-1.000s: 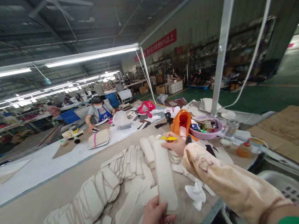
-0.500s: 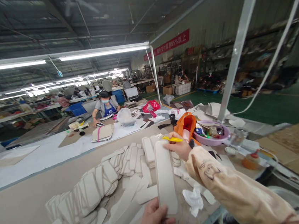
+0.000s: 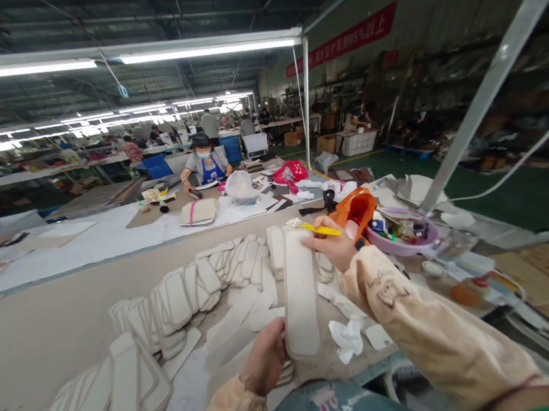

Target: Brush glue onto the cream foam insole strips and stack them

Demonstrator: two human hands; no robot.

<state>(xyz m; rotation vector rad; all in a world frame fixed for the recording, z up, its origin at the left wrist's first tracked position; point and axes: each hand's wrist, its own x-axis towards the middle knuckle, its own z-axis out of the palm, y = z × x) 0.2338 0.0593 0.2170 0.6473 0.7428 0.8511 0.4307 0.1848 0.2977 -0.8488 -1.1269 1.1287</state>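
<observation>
A long, round-cornered cream panel point(image 3: 300, 297) is tilted up in front of me. My left hand point(image 3: 267, 355) is closed on its lower left edge, with some fingers hidden behind it. At the top end, my right hand point(image 3: 333, 245) pinches a slim yellow-handled tool point(image 3: 323, 230), and its fingers also touch the panel's upper right corner. A pale frayed clump point(image 3: 295, 223) shows by the tool's left end; whether it belongs to the tool I cannot tell. A small stack of similar panels point(image 3: 276, 254) lies just behind the held one.
Rows of overlapping cream panels point(image 3: 176, 301) curve along the left. Crumpled white paper point(image 3: 346, 340) lies right of the held panel. An orange bag point(image 3: 353, 207) and a lilac basin point(image 3: 396, 247) of small items stand back right. A co-worker point(image 3: 209, 166) sits across the table.
My view has tipped down and turned left. My left hand has shifted from the panel's lower front to its lower left edge. The right hand keeps the yellow-handled tool at the top.
</observation>
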